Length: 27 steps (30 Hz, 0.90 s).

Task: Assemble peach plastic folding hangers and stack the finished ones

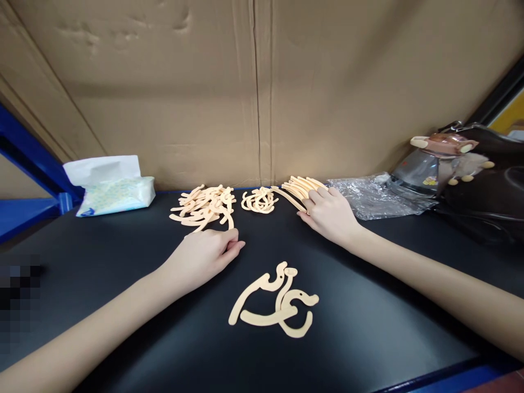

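Observation:
My right hand (329,214) reaches to the back of the table, its fingers and thumb closed at the lower end of a flat, curved cream strip (287,197). Beside it lies a row of similar strips (305,184), partly hidden by the hand. My left hand (213,251) is closed with curled fingers just in front of a loose pile of curved cream pieces (204,204); whether it grips one is hidden. Several flat, shaped pieces (266,317) lie nearer me in the middle, some overlapping, two with a small dark hole.
A small heap of hook-shaped pieces (261,201) lies between the hands. A tissue pack (117,191) stands at back left. Clear plastic wrap (364,196), a transparent bottle (421,164) and a black bag (487,185) occupy the right. Cardboard (196,93) walls off the back of the black table (360,338).

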Tool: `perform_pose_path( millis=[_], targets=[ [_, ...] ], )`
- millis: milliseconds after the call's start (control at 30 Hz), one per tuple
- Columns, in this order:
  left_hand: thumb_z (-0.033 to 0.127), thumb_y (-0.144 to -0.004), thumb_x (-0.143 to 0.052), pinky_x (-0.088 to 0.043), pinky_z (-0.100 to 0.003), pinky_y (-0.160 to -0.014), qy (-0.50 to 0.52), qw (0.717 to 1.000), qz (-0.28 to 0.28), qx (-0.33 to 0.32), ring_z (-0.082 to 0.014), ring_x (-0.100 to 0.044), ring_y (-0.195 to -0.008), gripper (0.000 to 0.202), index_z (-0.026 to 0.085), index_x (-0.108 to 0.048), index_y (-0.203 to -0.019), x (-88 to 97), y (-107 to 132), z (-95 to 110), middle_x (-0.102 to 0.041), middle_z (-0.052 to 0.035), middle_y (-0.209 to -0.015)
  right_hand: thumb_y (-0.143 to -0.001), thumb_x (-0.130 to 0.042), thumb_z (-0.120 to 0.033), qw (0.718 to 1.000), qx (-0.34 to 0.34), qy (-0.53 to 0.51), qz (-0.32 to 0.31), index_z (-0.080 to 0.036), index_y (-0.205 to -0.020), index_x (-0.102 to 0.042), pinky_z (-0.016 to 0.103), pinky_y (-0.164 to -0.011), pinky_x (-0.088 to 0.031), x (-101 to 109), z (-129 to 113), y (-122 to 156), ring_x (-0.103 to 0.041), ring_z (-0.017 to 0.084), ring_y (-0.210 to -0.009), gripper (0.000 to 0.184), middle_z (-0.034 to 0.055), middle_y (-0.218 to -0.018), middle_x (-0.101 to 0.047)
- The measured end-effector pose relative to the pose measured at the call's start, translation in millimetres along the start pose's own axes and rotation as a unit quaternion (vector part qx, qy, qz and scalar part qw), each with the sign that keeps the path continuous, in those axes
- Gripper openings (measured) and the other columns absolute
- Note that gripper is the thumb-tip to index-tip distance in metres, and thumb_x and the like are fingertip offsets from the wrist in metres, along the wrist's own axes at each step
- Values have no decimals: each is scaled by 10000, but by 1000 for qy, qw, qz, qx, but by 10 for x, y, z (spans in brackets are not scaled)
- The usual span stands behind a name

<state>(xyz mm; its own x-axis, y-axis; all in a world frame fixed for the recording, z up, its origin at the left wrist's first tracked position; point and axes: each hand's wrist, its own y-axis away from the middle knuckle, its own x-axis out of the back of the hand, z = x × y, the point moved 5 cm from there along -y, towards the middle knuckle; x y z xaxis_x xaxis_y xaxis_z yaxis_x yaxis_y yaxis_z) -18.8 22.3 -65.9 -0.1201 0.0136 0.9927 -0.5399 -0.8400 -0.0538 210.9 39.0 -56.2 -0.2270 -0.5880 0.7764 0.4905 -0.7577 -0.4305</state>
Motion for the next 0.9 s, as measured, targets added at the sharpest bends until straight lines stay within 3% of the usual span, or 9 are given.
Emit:
perform_pose_path(
  millis=[167,467,633,800,900],
  targets=[
    [417,-948,-327,-241,-272,-513,-6,1000,-2,3,-168,-487,-516,348,217,-364,-666,-7,-3,-3,-524,11,-570,-970,-458,-293,999,-21,-19,-17,-99,-887,-723,368,-764,-339,-10,28,-174,-577,275,-937,339,153,-926,-667],
    [418,-948,-338,-246,-273,-508,-7,1000,9,-5,-172,-507,-535,349,218,-375,-664,-4,-6,-6,-539,4,-580,-900,-563,-332,991,-73,-44,-102,-90,-911,-731,375,-770,-373,-149,-1,-571,-627,291,-901,295,182,-909,-706],
    [419,-944,-341,-257,-274,-504,-3,1000,13,-7,-171,-508,-531,347,218,-383,-665,-7,-8,-12,-542,5,-581,-897,-596,-307,980,-105,-65,-155,-128,-889,-694,363,-814,-420,-212,9,-667,-633,201,-825,204,69,-845,-700],
    [419,-939,-355,-260,-276,-507,3,1000,10,-4,-170,-491,-510,339,220,-390,-667,6,2,-9,-528,13,-566,-827,-624,-291,973,-145,-90,-158,-135,-757,-703,339,-707,-374,-84,132,-621,-637,225,-706,188,96,-693,-694],
    [426,-933,-370,-257,-279,-515,11,1000,4,3,-171,-483,-507,335,221,-388,-668,18,11,1,-528,17,-567,-820,-597,-274,974,-159,-92,-133,-134,-742,-706,359,-720,-352,111,188,-472,-637,256,-741,194,122,-733,-707]
  ],
)
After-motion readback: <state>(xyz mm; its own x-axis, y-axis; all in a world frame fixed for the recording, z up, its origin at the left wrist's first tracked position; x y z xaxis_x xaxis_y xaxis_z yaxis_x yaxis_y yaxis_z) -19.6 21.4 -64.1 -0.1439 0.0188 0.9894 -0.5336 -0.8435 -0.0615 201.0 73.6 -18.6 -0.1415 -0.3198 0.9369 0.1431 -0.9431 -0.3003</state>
